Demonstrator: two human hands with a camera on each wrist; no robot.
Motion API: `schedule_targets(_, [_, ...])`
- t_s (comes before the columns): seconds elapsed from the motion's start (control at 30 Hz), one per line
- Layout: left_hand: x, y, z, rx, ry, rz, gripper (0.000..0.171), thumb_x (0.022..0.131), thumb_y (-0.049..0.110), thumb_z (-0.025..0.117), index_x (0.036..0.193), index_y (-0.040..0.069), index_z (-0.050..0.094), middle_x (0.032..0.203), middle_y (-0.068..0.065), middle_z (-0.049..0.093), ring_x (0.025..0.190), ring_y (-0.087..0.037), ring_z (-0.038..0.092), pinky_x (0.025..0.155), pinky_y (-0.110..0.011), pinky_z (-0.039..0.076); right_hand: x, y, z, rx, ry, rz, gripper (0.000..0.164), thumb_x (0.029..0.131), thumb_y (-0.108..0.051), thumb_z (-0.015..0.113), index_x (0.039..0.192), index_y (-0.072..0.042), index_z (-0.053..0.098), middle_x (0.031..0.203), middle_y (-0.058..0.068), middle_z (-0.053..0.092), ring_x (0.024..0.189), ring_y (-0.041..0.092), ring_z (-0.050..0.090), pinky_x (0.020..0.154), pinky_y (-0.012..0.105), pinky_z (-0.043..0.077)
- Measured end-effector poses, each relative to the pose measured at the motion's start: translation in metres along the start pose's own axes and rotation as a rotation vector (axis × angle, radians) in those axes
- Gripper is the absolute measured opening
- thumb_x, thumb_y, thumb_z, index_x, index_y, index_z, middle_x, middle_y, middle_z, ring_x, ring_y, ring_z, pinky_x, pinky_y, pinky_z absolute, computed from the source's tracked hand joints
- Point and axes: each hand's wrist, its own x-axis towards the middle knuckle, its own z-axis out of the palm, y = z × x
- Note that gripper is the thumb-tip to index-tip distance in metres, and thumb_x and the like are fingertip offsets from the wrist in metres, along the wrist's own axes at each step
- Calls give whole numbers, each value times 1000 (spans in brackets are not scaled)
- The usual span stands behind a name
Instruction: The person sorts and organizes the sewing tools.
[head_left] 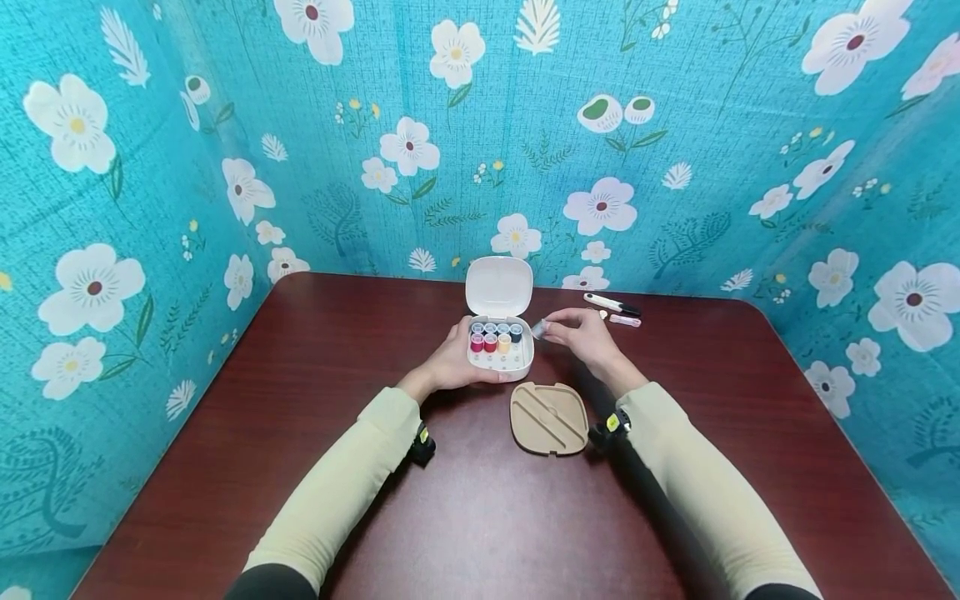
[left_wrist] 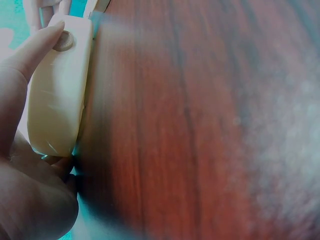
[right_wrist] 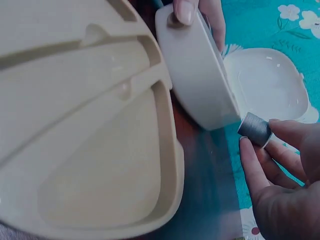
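A white sewing box [head_left: 522,360] stands on the table with its lid [head_left: 498,286] raised. Inside it, several thread spools [head_left: 491,342] sit in two rows, dark ones behind and red, pink and cream ones in front; bare pegs show at the front. My left hand [head_left: 454,360] grips the box from its left side, the thumb across the front wall by a round button [left_wrist: 63,41]. Just right of the box, my right hand [head_left: 582,337] pinches a grey thread spool [right_wrist: 255,129] between thumb and fingertips, tilted and close to the box's wall.
A beige compartment tray [head_left: 550,418] lies in front of the box, near the right wrist. Behind the right hand are a white and black pen-like tool [head_left: 611,303] and a small pink item [head_left: 625,320]. A floral curtain [head_left: 480,125] hangs behind the table.
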Motion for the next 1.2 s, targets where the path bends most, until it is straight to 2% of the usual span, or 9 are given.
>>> schedule_targets(0.2, [-1,2,-1,8,-1,-2,116,64,42,97,152,9,28,137,-13,42,125,-26,47,108,-42,41,-3,-8,8,-28,-31,-29,26,98,-3,67,118,13,66,120,30,66,97,20,72,89,32,57])
schedule_targets(0.33, [-1,1,0,5,-2,-1,116,65,42,97,152,10,28,137,-12,42,124,-25,47,108,-41,41,-3,-12,12,-212,-22,-79,22,96,-10,71,113,5,71,114,21,71,101,26,70,86,34,57])
schedule_targets(0.47, [-1,0,1,-1,-5,-3,115,65,41,97,151,10,27,137,-13,41,124,-25,47,108,-42,40,-4,-14,17,-438,2,-166,16,95,-12,74,107,-2,75,103,13,75,95,26,68,77,36,55])
schedule_targets(0.63, [-1,0,1,3,-11,-8,116,66,43,96,152,11,26,137,-11,41,123,-24,47,108,-41,41,-3,-19,25,-580,-1,-248,13,93,-10,75,103,-2,76,96,12,76,88,25,71,75,39,57])
schedule_targets(0.83, [-1,-1,1,2,-20,-12,116,67,43,96,153,12,24,138,-11,40,123,-23,47,108,-40,41,0,-20,33,-668,-32,-274,16,91,-8,77,105,0,75,99,12,75,89,24,71,77,40,58])
schedule_targets(1.2, [-1,-1,0,-5,-15,-5,117,66,43,96,153,12,24,137,-11,40,122,-24,48,106,-40,42,0,-26,36,-736,-53,-293,16,91,-7,77,105,1,75,100,14,74,89,25,70,78,41,59])
